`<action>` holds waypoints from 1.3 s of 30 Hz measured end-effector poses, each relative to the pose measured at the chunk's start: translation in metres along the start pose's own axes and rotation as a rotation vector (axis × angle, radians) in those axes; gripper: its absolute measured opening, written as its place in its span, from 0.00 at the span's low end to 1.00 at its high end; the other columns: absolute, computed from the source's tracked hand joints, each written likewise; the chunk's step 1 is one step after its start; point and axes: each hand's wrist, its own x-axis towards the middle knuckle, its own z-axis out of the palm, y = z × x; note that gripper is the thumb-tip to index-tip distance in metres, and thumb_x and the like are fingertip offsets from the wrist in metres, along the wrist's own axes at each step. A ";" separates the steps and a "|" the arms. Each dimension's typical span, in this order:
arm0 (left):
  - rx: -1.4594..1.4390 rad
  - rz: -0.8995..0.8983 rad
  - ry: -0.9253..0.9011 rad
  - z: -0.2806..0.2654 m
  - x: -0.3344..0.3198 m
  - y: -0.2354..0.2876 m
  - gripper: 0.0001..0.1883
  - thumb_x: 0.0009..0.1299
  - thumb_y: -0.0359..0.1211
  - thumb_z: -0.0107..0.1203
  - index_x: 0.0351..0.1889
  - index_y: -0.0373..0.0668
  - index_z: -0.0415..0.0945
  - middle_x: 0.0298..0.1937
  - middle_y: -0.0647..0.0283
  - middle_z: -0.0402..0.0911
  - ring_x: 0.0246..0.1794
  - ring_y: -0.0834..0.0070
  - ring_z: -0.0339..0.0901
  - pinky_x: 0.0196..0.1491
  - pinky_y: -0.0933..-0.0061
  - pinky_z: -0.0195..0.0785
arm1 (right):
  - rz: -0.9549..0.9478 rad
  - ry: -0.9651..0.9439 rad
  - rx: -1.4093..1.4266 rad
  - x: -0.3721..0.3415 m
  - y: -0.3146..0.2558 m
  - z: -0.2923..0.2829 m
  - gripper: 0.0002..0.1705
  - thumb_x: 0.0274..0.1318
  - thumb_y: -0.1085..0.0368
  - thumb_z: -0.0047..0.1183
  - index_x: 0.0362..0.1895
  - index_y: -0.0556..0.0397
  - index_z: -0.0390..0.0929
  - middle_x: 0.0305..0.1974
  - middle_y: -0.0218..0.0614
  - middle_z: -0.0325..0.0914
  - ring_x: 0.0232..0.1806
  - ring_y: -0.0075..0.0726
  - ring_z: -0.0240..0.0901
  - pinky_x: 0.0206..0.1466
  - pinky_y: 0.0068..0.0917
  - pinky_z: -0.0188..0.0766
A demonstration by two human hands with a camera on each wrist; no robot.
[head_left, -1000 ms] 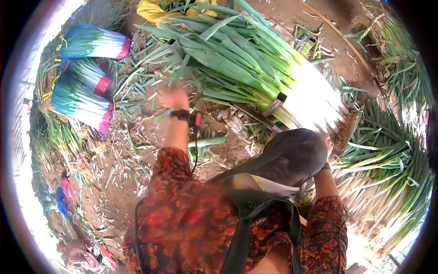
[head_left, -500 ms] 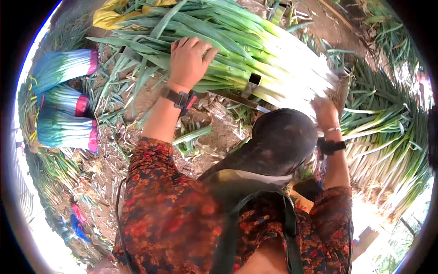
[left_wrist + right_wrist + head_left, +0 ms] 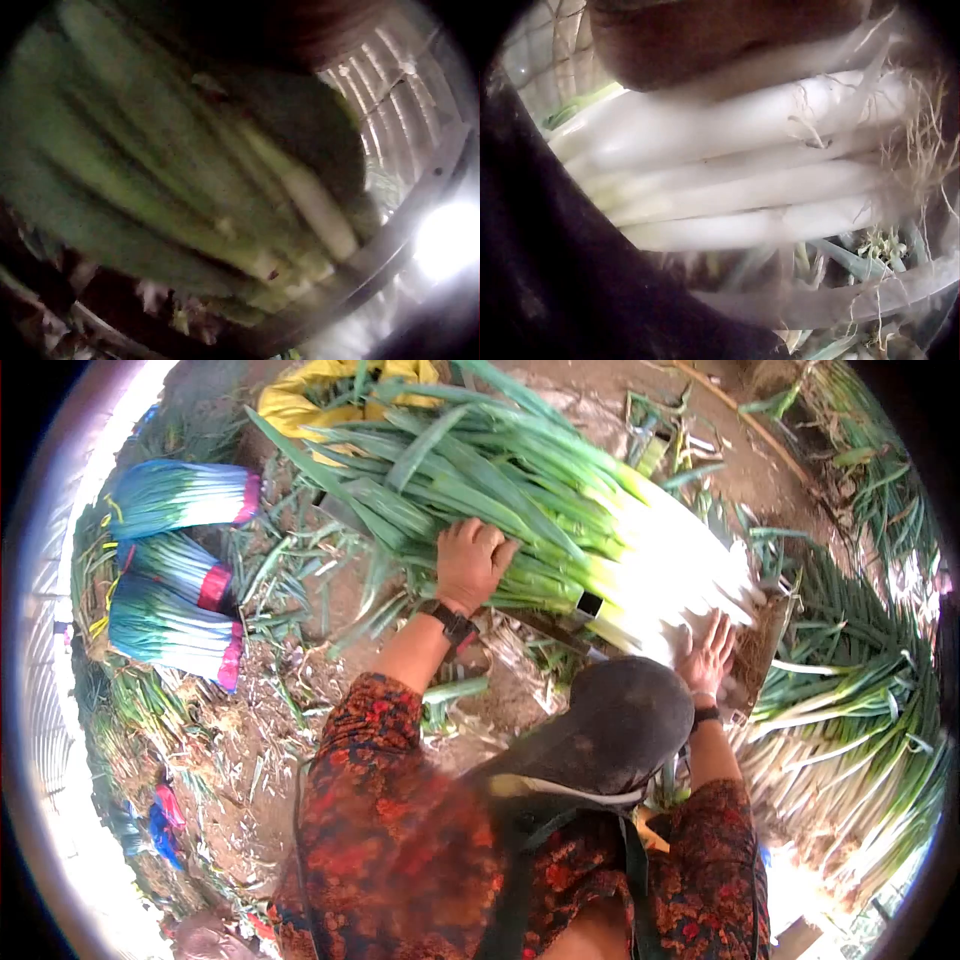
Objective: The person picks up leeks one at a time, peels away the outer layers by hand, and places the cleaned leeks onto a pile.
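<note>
A big pile of green onions (image 3: 560, 510) lies across a metal rack, green leaves to the left and white stalks to the right. My left hand (image 3: 468, 567) rests on the near side of the leaves, thumb spread from the fingers. Over the white ends, my right hand (image 3: 706, 650) lies flat with fingers straight. Stringy roots (image 3: 922, 142) trail from the white stalks (image 3: 742, 142) in the right wrist view. In the left wrist view, broad leaves (image 3: 135, 172) run down to a metal bar (image 3: 420, 202). A square tube end (image 3: 588, 603) of the rack stands against the pile's near side.
Bundles (image 3: 185, 492) of green onions with pink bands lie at the left. Loose green onions (image 3: 820, 730) are heaped at the right. A yellow sack (image 3: 290, 405) sits behind the leaves. My dark-covered knee (image 3: 635, 710) rises close to the pile. Leaf scraps litter the soil (image 3: 255, 730).
My left hand has come from beside the leaves onto them. The right hand, earlier mostly hidden behind the knee, now lies flat on the white stalks. The head view has shifted.
</note>
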 end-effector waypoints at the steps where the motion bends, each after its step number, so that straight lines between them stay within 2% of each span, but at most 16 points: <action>1: -0.138 -0.114 0.052 -0.009 0.011 -0.002 0.12 0.66 0.43 0.59 0.32 0.45 0.77 0.32 0.59 0.75 0.35 0.57 0.74 0.38 0.55 0.66 | -0.005 -0.006 -0.002 0.002 0.003 0.003 0.44 0.64 0.36 0.37 0.77 0.38 0.39 0.78 0.36 0.37 0.79 0.45 0.31 0.76 0.52 0.35; 3: -0.435 -0.333 0.132 -0.038 0.033 -0.001 0.10 0.67 0.40 0.59 0.35 0.43 0.77 0.33 0.56 0.78 0.35 0.57 0.76 0.39 0.59 0.69 | 0.016 -0.043 -0.016 0.005 0.003 0.003 0.43 0.65 0.37 0.36 0.77 0.37 0.38 0.78 0.35 0.36 0.79 0.44 0.30 0.76 0.51 0.34; 4: -0.325 -0.293 0.309 -0.039 0.048 -0.019 0.11 0.68 0.36 0.59 0.43 0.40 0.78 0.29 0.60 0.80 0.27 0.74 0.77 0.31 0.70 0.70 | 0.022 -0.049 -0.001 0.005 0.003 0.003 0.44 0.65 0.37 0.37 0.77 0.37 0.38 0.78 0.35 0.36 0.79 0.44 0.30 0.76 0.51 0.34; 5: -0.298 -0.486 0.213 -0.054 0.065 -0.029 0.17 0.69 0.36 0.58 0.53 0.39 0.74 0.26 0.61 0.79 0.21 0.75 0.75 0.26 0.71 0.70 | 0.030 -0.057 0.014 0.003 0.004 0.002 0.44 0.65 0.37 0.37 0.77 0.37 0.38 0.78 0.35 0.36 0.79 0.44 0.30 0.76 0.51 0.34; 9: -0.314 -0.894 -0.423 -0.082 0.117 -0.057 0.21 0.68 0.41 0.57 0.51 0.34 0.71 0.28 0.50 0.82 0.24 0.66 0.82 0.27 0.67 0.74 | 0.030 -0.045 0.034 0.000 -0.002 -0.008 0.44 0.64 0.37 0.38 0.77 0.36 0.38 0.77 0.36 0.37 0.79 0.45 0.30 0.76 0.54 0.34; 11: -0.325 -0.796 -0.400 -0.075 0.138 -0.087 0.19 0.69 0.43 0.56 0.42 0.33 0.74 0.23 0.56 0.81 0.18 0.69 0.79 0.20 0.69 0.70 | 0.044 -0.074 0.048 -0.001 -0.003 -0.012 0.44 0.64 0.36 0.38 0.77 0.35 0.38 0.77 0.36 0.37 0.79 0.46 0.30 0.76 0.55 0.33; 13: -0.135 -0.590 -0.302 -0.086 0.160 -0.082 0.22 0.69 0.49 0.55 0.33 0.36 0.78 0.27 0.55 0.83 0.29 0.58 0.81 0.34 0.60 0.72 | 0.067 -0.088 0.089 -0.001 -0.006 -0.017 0.45 0.63 0.35 0.37 0.77 0.36 0.38 0.78 0.36 0.37 0.79 0.45 0.30 0.76 0.55 0.34; 15: 0.187 -0.342 -0.161 -0.103 0.183 -0.070 0.23 0.67 0.52 0.54 0.39 0.40 0.80 0.38 0.48 0.83 0.40 0.48 0.80 0.43 0.55 0.72 | 0.074 -0.092 0.058 -0.001 -0.008 -0.019 0.44 0.63 0.37 0.38 0.77 0.36 0.39 0.78 0.35 0.36 0.79 0.46 0.30 0.76 0.54 0.34; 18: 0.338 -0.165 -0.070 -0.118 0.205 -0.050 0.21 0.70 0.50 0.50 0.47 0.43 0.78 0.41 0.47 0.82 0.43 0.48 0.78 0.45 0.54 0.70 | 0.113 -0.148 0.057 -0.003 -0.009 -0.023 0.45 0.63 0.37 0.39 0.77 0.37 0.38 0.78 0.34 0.33 0.79 0.45 0.27 0.77 0.55 0.32; 20: 0.399 0.185 0.178 -0.103 0.211 -0.076 0.19 0.66 0.46 0.56 0.51 0.47 0.77 0.40 0.51 0.83 0.42 0.50 0.80 0.42 0.53 0.73 | 0.124 -0.192 0.061 0.000 -0.012 -0.029 0.45 0.63 0.35 0.36 0.77 0.37 0.37 0.78 0.33 0.30 0.80 0.44 0.23 0.77 0.56 0.30; 22: 0.591 -0.016 -0.123 -0.077 0.197 -0.104 0.21 0.67 0.43 0.56 0.56 0.48 0.75 0.46 0.52 0.82 0.43 0.50 0.79 0.43 0.52 0.72 | 0.099 -0.176 0.061 0.000 -0.007 -0.024 0.45 0.64 0.33 0.32 0.77 0.37 0.37 0.78 0.33 0.30 0.79 0.45 0.22 0.77 0.56 0.29; 25: 0.522 -0.267 -0.317 -0.057 0.172 -0.100 0.24 0.69 0.44 0.54 0.62 0.51 0.71 0.51 0.52 0.80 0.48 0.51 0.78 0.48 0.54 0.72 | 0.095 -0.185 0.055 0.001 -0.008 -0.026 0.45 0.64 0.33 0.31 0.77 0.38 0.38 0.78 0.34 0.31 0.79 0.46 0.24 0.77 0.55 0.27; 28: 0.153 -0.006 -0.277 -0.040 0.161 -0.052 0.24 0.71 0.44 0.51 0.65 0.54 0.68 0.58 0.50 0.76 0.57 0.53 0.73 0.58 0.55 0.67 | 0.083 -0.143 0.083 0.000 -0.005 -0.021 0.46 0.63 0.34 0.34 0.77 0.39 0.38 0.78 0.35 0.32 0.79 0.47 0.26 0.77 0.55 0.27; 31: 0.151 0.397 -0.449 -0.027 0.122 0.015 0.26 0.74 0.44 0.47 0.70 0.57 0.61 0.68 0.54 0.67 0.65 0.57 0.66 0.66 0.54 0.58 | 0.075 -0.145 0.058 0.001 -0.004 -0.020 0.46 0.62 0.33 0.34 0.77 0.39 0.40 0.78 0.36 0.32 0.79 0.47 0.27 0.76 0.56 0.31; 34: 0.272 0.346 -0.461 0.029 0.065 -0.001 0.30 0.75 0.50 0.41 0.75 0.64 0.50 0.77 0.64 0.49 0.77 0.61 0.45 0.73 0.38 0.32 | 0.081 -0.120 0.089 0.003 -0.005 -0.016 0.46 0.62 0.32 0.34 0.77 0.37 0.40 0.78 0.35 0.31 0.79 0.46 0.27 0.76 0.56 0.32; 39: 0.405 0.327 -0.656 0.024 0.088 0.008 0.32 0.74 0.51 0.42 0.76 0.64 0.46 0.78 0.63 0.47 0.77 0.60 0.45 0.70 0.34 0.36 | 0.090 -0.231 0.166 0.002 -0.005 -0.038 0.45 0.65 0.33 0.30 0.77 0.38 0.37 0.78 0.36 0.28 0.79 0.47 0.21 0.77 0.55 0.29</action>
